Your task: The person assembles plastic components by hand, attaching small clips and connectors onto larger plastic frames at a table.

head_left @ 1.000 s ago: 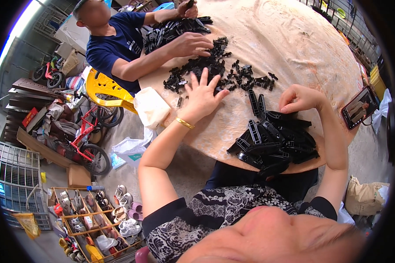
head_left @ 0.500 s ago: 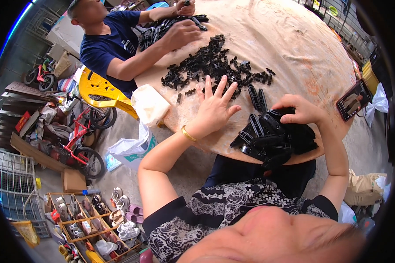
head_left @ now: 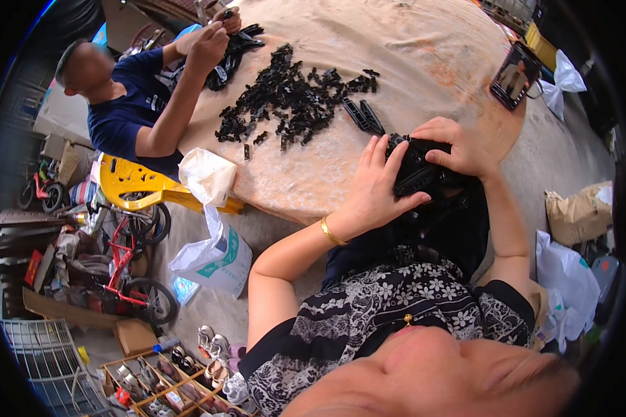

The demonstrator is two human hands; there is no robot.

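A heap of long black plastic parts (head_left: 424, 167) lies at the near edge of the round table, partly hidden by my hands. From the left, my left hand (head_left: 379, 184) rests on the heap, its fingers stretched and its thumb spread away. On the heap's right side, my right hand (head_left: 459, 146) curls its fingers and thumb over the dark parts. Just beyond the fingertips are a couple of long black pieces (head_left: 363, 116). Farther off, a wide scatter of small black plastic clips (head_left: 292, 97) covers the cloth.
Across the table (head_left: 431, 62), a person in a dark shirt (head_left: 135, 104) handles something small beside more black parts. A phone (head_left: 515, 76) stands at the right edge. On the left are a yellow chair (head_left: 129, 182), a white container (head_left: 207, 177) and a white bag (head_left: 219, 260).
My left hand has moved right, from beside the small clips onto the near heap. My right hand stays at the heap. The other person's hands have come together. The whole view has shifted.
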